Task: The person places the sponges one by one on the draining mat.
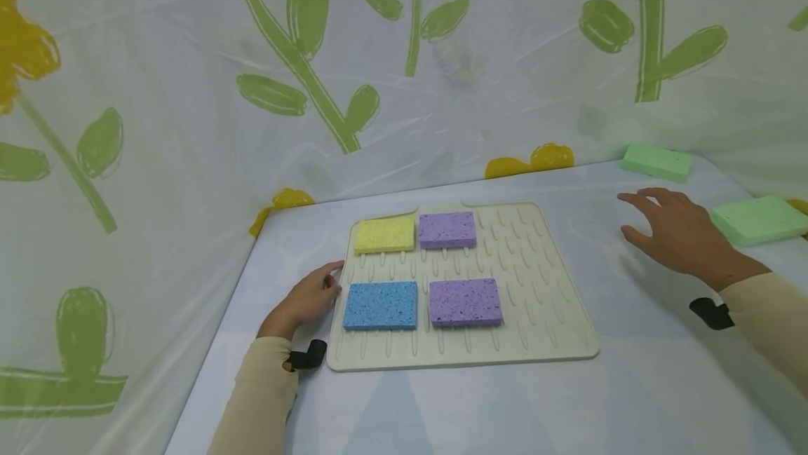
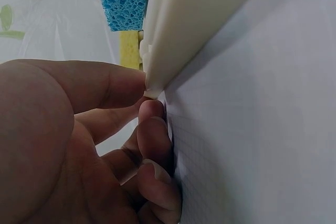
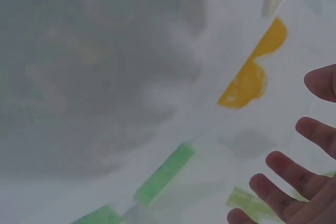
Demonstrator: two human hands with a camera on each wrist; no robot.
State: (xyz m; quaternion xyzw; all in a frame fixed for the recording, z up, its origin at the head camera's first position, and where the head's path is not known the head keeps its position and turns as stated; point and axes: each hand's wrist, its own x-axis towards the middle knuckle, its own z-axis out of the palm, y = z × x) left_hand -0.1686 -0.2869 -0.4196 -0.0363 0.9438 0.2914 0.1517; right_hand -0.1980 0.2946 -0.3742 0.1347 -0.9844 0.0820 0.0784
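A cream ridged draining board (image 1: pixel 442 351) lies on the table. On it sit a yellow sponge (image 1: pixel 385 235) and a purple sponge (image 1: pixel 447 230) at the back, with a blue sponge (image 1: pixel 380 306) and another purple sponge (image 1: pixel 465 301) nearer the front. My left hand (image 1: pixel 307 299) pinches the board's left edge; in the left wrist view the thumb (image 2: pixel 113 85) lies against the rim and the other fingers curl beneath it. Off the board's right side, my right hand (image 1: pixel 678 238) hovers above the table, fingers spread and holding nothing.
Two light green sponges lie at the table's far right: one (image 1: pixel 656 162) by the back edge, the other (image 1: pixel 760 220) just beyond my right hand. A flower-printed sheet (image 1: pixel 505 76) hangs behind the table (image 1: pixel 505 413).
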